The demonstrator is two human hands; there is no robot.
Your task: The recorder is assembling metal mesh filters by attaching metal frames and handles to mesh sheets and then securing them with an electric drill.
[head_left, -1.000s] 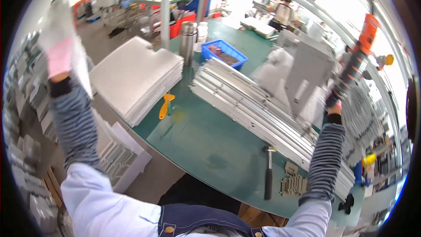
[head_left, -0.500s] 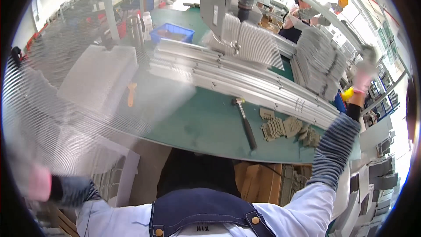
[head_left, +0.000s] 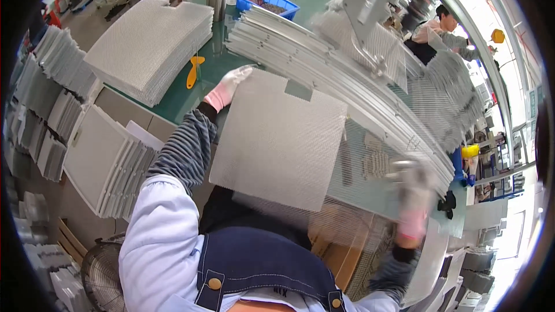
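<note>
Handling a sheet at the desk, looks like
Left hand grips its corner; right hand is blurred, can't tell. Next move probably needs steady support.

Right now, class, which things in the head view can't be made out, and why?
In the head view:
Right hand: blurred; its grip can't be told.
Pieces in the blue tray: too small to tell apart.
Hanging tool: top cut off by the upper edge.
Fan: right side hidden by the left sleeve.
Green table: part of its front edge hidden by the mesh sheet.
</note>
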